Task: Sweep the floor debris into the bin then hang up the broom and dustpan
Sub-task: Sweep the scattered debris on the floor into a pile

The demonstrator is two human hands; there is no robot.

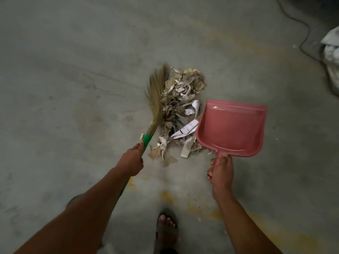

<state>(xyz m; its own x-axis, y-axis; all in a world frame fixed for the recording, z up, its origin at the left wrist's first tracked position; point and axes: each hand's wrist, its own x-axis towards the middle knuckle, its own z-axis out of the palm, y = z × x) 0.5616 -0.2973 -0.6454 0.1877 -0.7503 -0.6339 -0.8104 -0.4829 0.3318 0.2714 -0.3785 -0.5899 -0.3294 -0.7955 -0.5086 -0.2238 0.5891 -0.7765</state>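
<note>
A pile of debris (pixel 180 109), made of torn paper, cardboard scraps and dry leaves, lies on the concrete floor at the centre. My left hand (pixel 132 160) grips the green handle of a grass broom (pixel 156 99), whose straw head lies along the pile's left side. My right hand (pixel 221 174) grips the handle of a pink dustpan (pixel 232 127). The pan sits just right of the pile with its left edge touching the paper scraps. Nothing is inside the pan.
A black cable (pixel 303 33) snakes across the floor at the top right. A white sack or bag (pixel 332 57) sits at the right edge. My sandalled foot (pixel 167 228) stands at the bottom centre. Yellow paint marks stain the floor near it.
</note>
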